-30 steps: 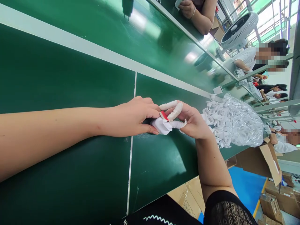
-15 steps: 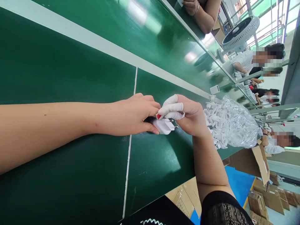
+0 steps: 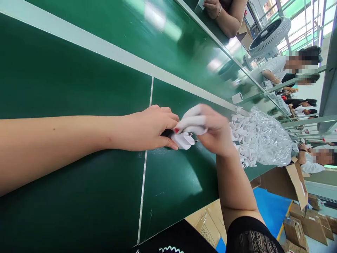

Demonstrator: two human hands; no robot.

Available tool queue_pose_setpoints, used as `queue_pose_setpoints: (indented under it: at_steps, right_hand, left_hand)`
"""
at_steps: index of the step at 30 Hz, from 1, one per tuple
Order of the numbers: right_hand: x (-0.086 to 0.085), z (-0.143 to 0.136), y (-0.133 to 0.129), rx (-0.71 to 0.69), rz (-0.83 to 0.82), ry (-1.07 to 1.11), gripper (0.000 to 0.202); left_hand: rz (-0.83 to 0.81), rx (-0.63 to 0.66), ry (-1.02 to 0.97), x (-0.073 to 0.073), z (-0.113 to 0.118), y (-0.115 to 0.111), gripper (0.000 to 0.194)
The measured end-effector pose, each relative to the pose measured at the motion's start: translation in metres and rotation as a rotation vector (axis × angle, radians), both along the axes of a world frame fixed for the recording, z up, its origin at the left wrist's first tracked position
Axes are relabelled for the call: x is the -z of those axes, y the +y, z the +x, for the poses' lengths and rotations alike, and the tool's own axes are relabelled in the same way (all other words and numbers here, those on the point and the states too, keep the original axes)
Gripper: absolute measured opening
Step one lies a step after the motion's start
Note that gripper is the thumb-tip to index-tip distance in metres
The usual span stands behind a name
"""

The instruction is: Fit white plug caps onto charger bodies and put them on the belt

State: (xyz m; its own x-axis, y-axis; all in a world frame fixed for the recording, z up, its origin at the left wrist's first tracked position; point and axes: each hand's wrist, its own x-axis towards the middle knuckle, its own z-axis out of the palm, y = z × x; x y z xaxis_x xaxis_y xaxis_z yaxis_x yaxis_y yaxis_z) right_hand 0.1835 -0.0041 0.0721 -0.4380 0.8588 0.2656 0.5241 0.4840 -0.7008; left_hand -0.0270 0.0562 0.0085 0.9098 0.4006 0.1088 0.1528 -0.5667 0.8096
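Observation:
A white plug-in charger [image 3: 183,141] with two metal pins is pinched between the thumb and fingers of my left hand [image 3: 158,128], low over the green table. Its pins face right, towards my other hand. My right hand [image 3: 210,128] wears white covers on several fingers. Those fingers are bent together at the charger's upper side, slightly smeared by motion. A tiny red spot [image 3: 176,130] shows at their tips; what it belongs to is unclear. Past the right hand lies a heap of white chargers [image 3: 243,137] by a clear plastic bag [image 3: 273,140].
A pale strip [image 3: 118,54] divides the green table [image 3: 79,196]. One white charger [image 3: 237,98] lies apart near the strip. A co-worker's hand [image 3: 212,7] holds something pale across the table. A fan [image 3: 270,37], cardboard boxes [image 3: 279,181] and other people are farther off.
My right fingers have shifted slightly left and blurred at the charger. My left hand keeps its hold on the charger. The background has shifted a little with the camera.

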Motion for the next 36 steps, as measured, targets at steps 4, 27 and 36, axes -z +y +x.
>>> queue_pose_setpoints:
  at_steps: [4, 27, 36]
  right_hand:
    - [-0.002, 0.004, 0.004, -0.141, -0.121, -0.077, 0.021]
    - [0.022, 0.048, 0.002, 0.339, 0.068, 0.071, 0.017]
    - [0.027, 0.049, -0.002, 0.290, -0.113, -0.249, 0.017]
  left_hand:
    - [0.031, 0.007, 0.015, -0.004, 0.004, -0.004, 0.024]
    - [-0.071, -0.033, -0.116, 0.005, -0.003, -0.002, 0.029]
    - [-0.439, -0.692, -0.170, -0.015, 0.002, 0.009, 0.056]
